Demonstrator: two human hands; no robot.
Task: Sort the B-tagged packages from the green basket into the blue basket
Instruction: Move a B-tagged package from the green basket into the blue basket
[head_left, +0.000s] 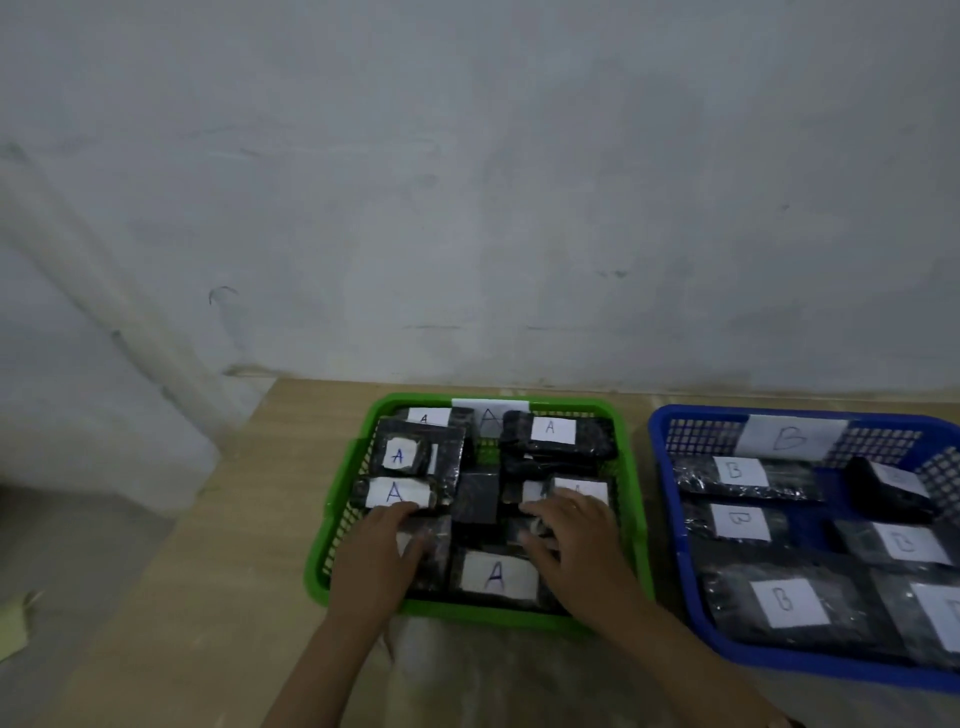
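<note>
The green basket (337, 545) holds several black wrapped packages with white tags, and every tag I can read says A, such as the one at the near edge (496, 574). Both hands are inside it. My left hand (376, 558) rests on the packages at the near left, its fingertips touching an A-tagged package (397, 492). My right hand (574, 540) lies over the middle right, thumb and fingers pinching a small black package (522, 529) whose tag is hidden. The blue basket (670, 499) to the right holds several B-tagged packages (784, 600).
Both baskets sit on a wooden table (208, 571) pushed against a grey wall (467, 208). A paper A sign (488, 415) is on the green basket's far wall and a B sign (789, 436) on the blue one's. Thin clear plastic (493, 675) lies at the near edge.
</note>
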